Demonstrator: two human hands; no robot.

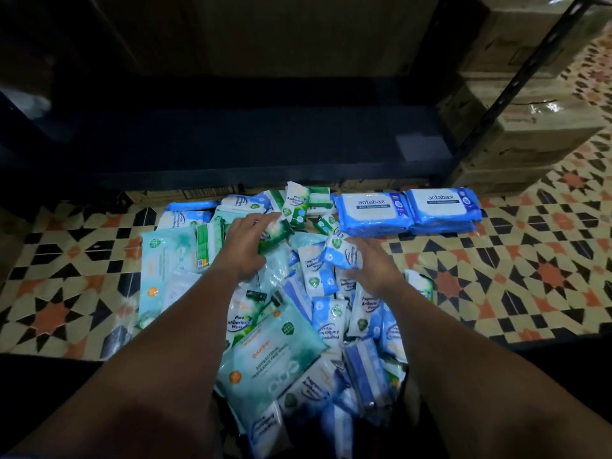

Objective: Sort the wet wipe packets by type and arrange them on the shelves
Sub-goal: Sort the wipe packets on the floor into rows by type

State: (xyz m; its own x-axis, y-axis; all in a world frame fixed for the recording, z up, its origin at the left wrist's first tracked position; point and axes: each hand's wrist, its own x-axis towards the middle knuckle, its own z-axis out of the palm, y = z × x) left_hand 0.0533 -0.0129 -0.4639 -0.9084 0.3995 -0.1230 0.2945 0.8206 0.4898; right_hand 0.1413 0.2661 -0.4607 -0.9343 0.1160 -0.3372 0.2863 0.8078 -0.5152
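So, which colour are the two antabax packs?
Blue with white label panels, seen in the head view.

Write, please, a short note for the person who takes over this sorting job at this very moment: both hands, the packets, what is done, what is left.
Left hand: holds a small green pine packet over the pile.
Right hand: holds a small blue-and-white packet.
Mixed pile lies on the tiled floor before the dark shelf.
Done: two blue antabax stacks stand side by side at the pile's far right, still on the floor.
Left: sort the remaining packets by type, then put all on the shelf, where no packets are visible.
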